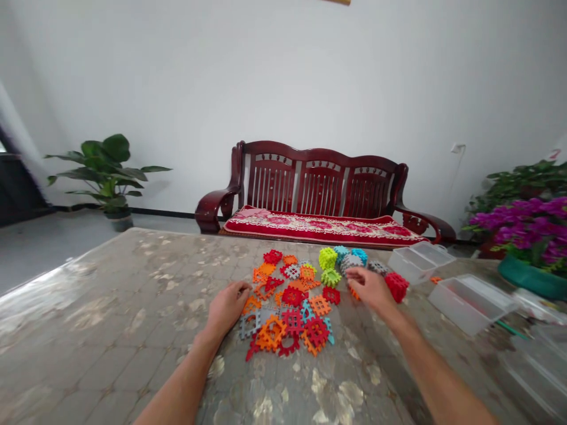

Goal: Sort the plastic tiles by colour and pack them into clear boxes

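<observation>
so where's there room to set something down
The widest free patch of the table cover lies left of the left hand, and another on the near side of the plastic pieces. It's crowded around the right hand, between the pieces and the plastic boxes.

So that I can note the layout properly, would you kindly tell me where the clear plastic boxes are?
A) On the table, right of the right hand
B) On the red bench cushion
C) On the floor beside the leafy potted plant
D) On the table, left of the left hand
A: the clear plastic boxes stand on the table, to the right of the right hand and the coloured interlocking plastic pieces.
</observation>
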